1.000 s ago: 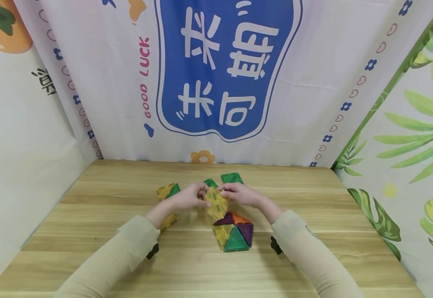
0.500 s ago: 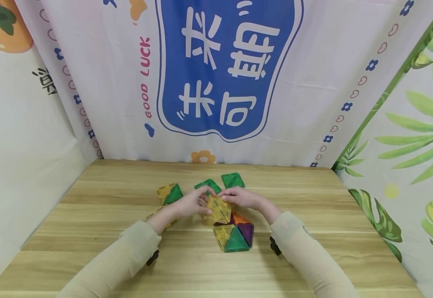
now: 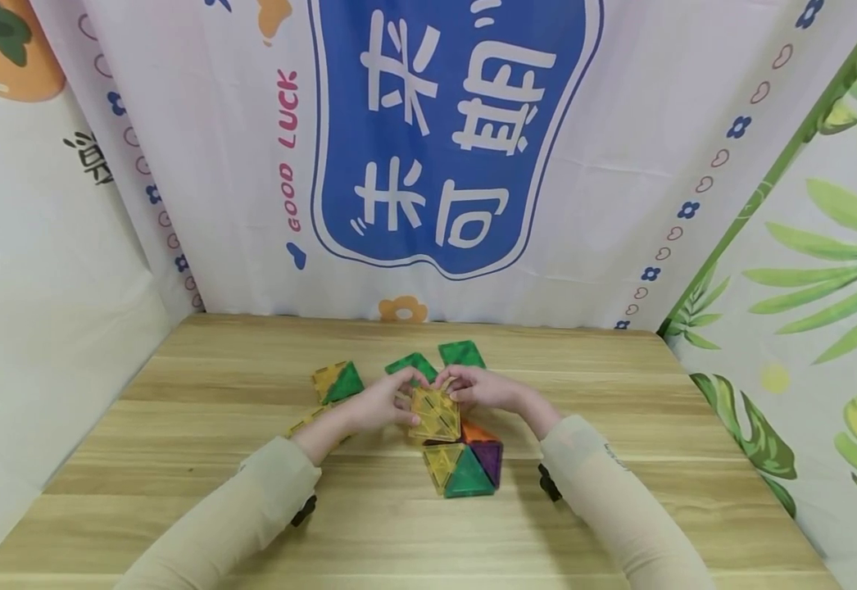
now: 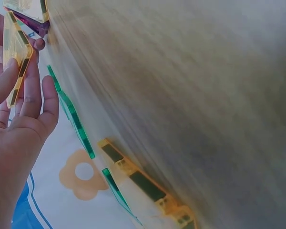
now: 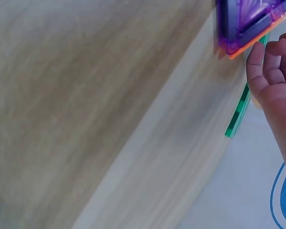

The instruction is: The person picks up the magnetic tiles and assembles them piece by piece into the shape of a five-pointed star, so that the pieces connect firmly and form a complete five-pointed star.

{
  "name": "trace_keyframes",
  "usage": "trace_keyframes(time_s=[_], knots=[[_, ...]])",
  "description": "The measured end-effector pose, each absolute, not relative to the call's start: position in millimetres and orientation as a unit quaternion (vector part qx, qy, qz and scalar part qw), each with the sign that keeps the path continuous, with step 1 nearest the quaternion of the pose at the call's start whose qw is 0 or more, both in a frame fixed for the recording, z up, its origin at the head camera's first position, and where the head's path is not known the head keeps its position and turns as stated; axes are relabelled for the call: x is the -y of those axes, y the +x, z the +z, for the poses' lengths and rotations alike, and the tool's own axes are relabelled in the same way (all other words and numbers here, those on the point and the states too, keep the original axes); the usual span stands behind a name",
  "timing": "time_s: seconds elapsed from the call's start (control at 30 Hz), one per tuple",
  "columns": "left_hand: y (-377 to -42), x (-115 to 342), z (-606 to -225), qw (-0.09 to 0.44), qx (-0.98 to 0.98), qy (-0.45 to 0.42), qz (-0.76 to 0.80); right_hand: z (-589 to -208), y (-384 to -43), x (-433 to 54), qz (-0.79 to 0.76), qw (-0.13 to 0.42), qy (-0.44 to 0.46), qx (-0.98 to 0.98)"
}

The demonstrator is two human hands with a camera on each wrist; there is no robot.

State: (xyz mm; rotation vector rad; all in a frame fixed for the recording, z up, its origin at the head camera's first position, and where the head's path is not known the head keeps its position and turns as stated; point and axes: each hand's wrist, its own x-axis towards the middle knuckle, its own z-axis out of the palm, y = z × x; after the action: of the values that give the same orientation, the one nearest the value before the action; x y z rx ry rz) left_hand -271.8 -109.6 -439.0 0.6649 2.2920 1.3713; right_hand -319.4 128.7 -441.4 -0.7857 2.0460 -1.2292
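Observation:
A translucent yellow magnetic tile piece [image 3: 436,415] is held up between both hands, over the back of a many-coloured tile shape. My left hand [image 3: 383,401] pinches its left side; in the left wrist view the thumb lies on the face of the yellow piece [image 4: 16,52], with fingers behind. My right hand [image 3: 486,388] grips its upper right corner with curled fingers, and only a sliver of yellow shows in the right wrist view. Below, the shape on the table joins a green triangle [image 3: 469,478], a yellow triangle [image 3: 441,465], a purple triangle [image 3: 487,460] and an orange triangle [image 3: 477,432].
Two green tiles lie behind the hands, one of them a square tile [image 3: 461,354]. At left is a yellow-and-green tile pair [image 3: 337,383], with more yellow tiles [image 3: 303,421] partly under the left forearm. The wooden table [image 3: 200,459] meets a printed cloth [image 3: 251,287] at the back.
The yellow piece has turned from a tilted, pointed-down pose to a squarer one and shifted slightly right. The right-hand fingers have curled more at its corner. Tiles on the table stay put.

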Motion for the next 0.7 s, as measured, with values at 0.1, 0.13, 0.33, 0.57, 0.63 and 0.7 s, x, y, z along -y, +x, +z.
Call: trace_keyframes(time_s=[0.1,0.13,0.33,0.57,0.63,0.7], knots=[[-270.8,108.5,-438.7,0.195,-0.817,0.236,0.488,-440.7,-321.3,-130.1,-0.461,0.316,-0.307,-0.770],[-270.8,108.2,-438.8,0.195,-0.817,0.236,0.489,-440.5,-322.2,-130.6,-0.460,0.319,-0.310,-0.769],[-271.4,106.1,-442.8,0.191,-0.831,0.233,0.467,-441.1,-324.2,-131.1,-0.451,0.331,-0.319,-0.765],[-270.8,107.1,-444.5,0.165,-0.860,0.250,0.414,-444.5,-322.0,-126.2,-0.407,0.327,-0.333,-0.785],[-270.5,108.5,-443.4,0.160,-0.863,0.260,0.402,-445.5,-320.7,-125.3,-0.394,0.320,-0.340,-0.792],[-270.3,109.8,-442.3,0.166,-0.861,0.271,0.396,-447.0,-319.5,-124.6,-0.380,0.310,-0.355,-0.796]])
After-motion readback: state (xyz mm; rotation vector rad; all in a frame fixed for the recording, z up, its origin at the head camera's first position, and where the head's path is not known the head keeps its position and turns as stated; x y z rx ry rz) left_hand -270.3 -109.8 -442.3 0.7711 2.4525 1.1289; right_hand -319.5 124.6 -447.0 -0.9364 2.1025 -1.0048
